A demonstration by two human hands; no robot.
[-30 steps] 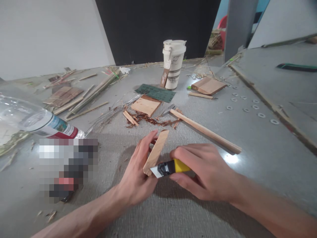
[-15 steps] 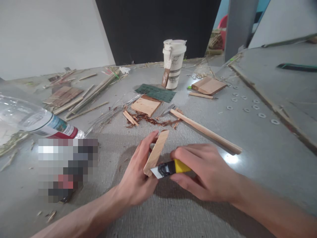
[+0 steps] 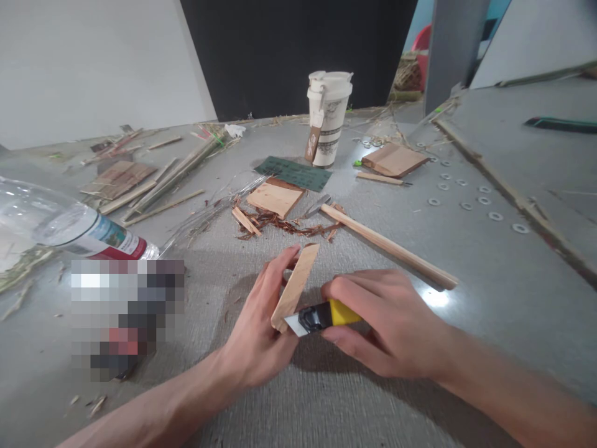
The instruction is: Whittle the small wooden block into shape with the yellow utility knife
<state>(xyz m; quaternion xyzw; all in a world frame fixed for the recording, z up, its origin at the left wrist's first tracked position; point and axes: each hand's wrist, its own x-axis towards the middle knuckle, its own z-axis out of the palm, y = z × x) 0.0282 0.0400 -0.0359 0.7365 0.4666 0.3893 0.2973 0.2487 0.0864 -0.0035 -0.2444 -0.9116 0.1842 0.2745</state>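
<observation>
My left hand [image 3: 261, 330] is closed around a small flat piece of wood [image 3: 298, 280], which it holds tilted above the table. In my right hand [image 3: 382, 323] is a yellow and black utility knife [image 3: 321, 317]. The knife's blade points left and lies at the wood's lower end, close to my left thumb. Whether the edge bites into the wood I cannot tell. Beyond my hands, a hammer [image 3: 387, 246] with a wooden handle lies on the table. Near its head are a square wood block [image 3: 275, 198] and reddish-brown shavings [image 3: 284, 227].
A lidded white cup [image 3: 330, 118] stands behind a dark green sheet [image 3: 293, 174]. On the left lie a plastic bottle [image 3: 69, 218] and wooden strips [image 3: 177, 177]. Several metal washers [image 3: 466, 206] are scattered at right, near another wood block [image 3: 395, 160] and a long strip [image 3: 513, 199].
Almost nothing differs. The knife and the wood keep the same position against each other, and the whole view has shifted very slightly.
</observation>
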